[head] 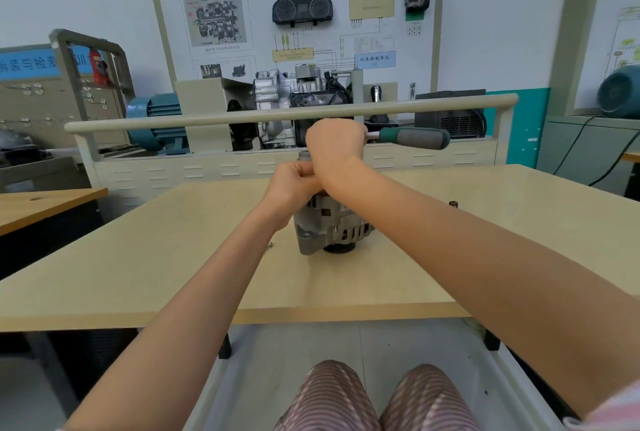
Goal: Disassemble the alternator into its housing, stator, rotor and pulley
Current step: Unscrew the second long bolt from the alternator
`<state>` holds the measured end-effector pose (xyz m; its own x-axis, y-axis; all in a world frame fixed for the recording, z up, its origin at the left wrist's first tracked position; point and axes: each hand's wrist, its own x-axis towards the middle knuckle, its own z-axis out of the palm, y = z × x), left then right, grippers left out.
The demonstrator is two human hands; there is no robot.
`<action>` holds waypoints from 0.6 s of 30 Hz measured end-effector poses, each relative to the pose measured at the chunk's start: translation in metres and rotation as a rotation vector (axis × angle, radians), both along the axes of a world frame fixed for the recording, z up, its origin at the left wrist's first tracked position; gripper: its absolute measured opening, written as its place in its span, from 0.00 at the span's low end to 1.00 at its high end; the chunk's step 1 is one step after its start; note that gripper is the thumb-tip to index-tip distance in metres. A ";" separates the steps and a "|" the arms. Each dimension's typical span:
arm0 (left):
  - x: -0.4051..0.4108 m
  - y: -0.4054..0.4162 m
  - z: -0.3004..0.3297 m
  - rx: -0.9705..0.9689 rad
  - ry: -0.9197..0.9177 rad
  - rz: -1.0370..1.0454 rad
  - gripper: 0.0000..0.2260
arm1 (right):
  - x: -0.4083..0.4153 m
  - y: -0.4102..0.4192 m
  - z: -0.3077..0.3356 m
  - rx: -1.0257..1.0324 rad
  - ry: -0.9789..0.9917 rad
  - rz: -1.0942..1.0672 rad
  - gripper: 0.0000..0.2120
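two hands are on the job, and everything else is backdrop. the pale wood-grain surface (pixel 173 257) carries the work, with a cream railed training bench (pixel 291 112) just behind it. near the middle of the surface stands the grey cast-metal alternator (pixel 332 226), on end, its dark grooved pulley (pixel 339 248) facing down against the top and its rear end up.

the right hand (pixel 334 145) is curled tight round the head end of a ratchet wrench with a green-and-grey handle (pixel 412 138), which sticks out level to the right, above the alternator. the socket end is hidden under the fist, so which fastener it sits on cannot be told. the left hand (pixel 294 184) is clenched against the top of the housing, gripping it; what the fingers catch is hidden.

this looks like loosening a fastener on the rear end, early in the strip-down, as the unit appears whole. to do it well, the right hand would gain leverage further out on the handle rather than at the head, while keeping the tool square so the socket does not cam off. the alternator stands on a narrow pulley and could tip or spin, so the left hand needs to press down and resist the turn.

a small dark fastener (pixel 453 204) lies well apart to the right, and a tiny bright bit (pixel 269 244) lies near the left forearm.
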<state>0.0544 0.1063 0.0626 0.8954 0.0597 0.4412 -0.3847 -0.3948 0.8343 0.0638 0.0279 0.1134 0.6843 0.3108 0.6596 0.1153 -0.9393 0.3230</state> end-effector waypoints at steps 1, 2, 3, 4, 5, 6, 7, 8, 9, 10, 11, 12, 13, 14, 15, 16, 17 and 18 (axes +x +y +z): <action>0.000 0.001 0.000 0.002 0.009 -0.029 0.15 | 0.001 -0.003 0.000 0.007 0.001 0.017 0.12; -0.001 0.003 0.001 0.003 0.021 -0.053 0.13 | 0.001 -0.005 0.001 0.011 -0.001 0.039 0.11; -0.001 0.005 0.001 0.002 0.036 -0.074 0.11 | 0.002 -0.008 0.002 0.014 0.001 0.064 0.10; -0.001 0.007 0.002 0.004 0.052 -0.093 0.08 | 0.002 -0.010 0.003 0.021 0.004 0.094 0.09; -0.001 0.008 0.002 0.010 0.065 -0.108 0.06 | 0.002 -0.013 0.003 0.033 0.006 0.132 0.08; 0.000 0.009 0.002 0.020 0.075 -0.116 0.05 | 0.002 -0.015 0.003 0.044 0.007 0.178 0.07; 0.000 0.009 0.002 0.030 0.080 -0.117 0.05 | 0.003 -0.018 0.003 0.054 0.004 0.232 0.05; 0.000 0.008 0.002 0.037 0.083 -0.112 0.06 | 0.005 -0.020 0.003 0.068 0.003 0.293 0.04; 0.000 0.008 0.002 0.042 0.084 -0.114 0.06 | 0.008 -0.023 0.004 0.086 0.016 0.358 0.04; -0.001 0.008 0.003 0.043 0.089 -0.133 0.06 | 0.012 -0.027 0.005 0.112 0.045 0.424 0.07; -0.003 0.009 0.004 0.040 0.096 -0.169 0.06 | 0.015 -0.030 0.005 0.142 0.088 0.480 0.13; -0.004 0.009 0.005 0.033 0.102 -0.209 0.06 | 0.018 -0.032 0.005 0.195 0.142 0.544 0.17; -0.004 0.009 0.004 0.024 0.106 -0.233 0.07 | 0.020 -0.033 0.005 0.283 0.193 0.625 0.21; -0.003 0.010 0.004 0.010 0.105 -0.234 0.07 | 0.023 -0.033 0.004 0.390 0.231 0.711 0.23; -0.002 0.010 0.003 -0.007 0.100 -0.222 0.05 | 0.026 -0.032 0.002 0.496 0.248 0.778 0.24; 0.000 0.009 0.002 -0.025 0.092 -0.213 0.04 | 0.028 -0.031 0.001 0.583 0.250 0.815 0.25; 0.001 0.009 0.001 -0.040 0.084 -0.212 0.04 | 0.030 -0.030 -0.001 0.639 0.249 0.829 0.26; 0.002 0.008 0.001 -0.052 0.077 -0.213 0.05 | 0.030 -0.030 -0.001 0.659 0.246 0.830 0.26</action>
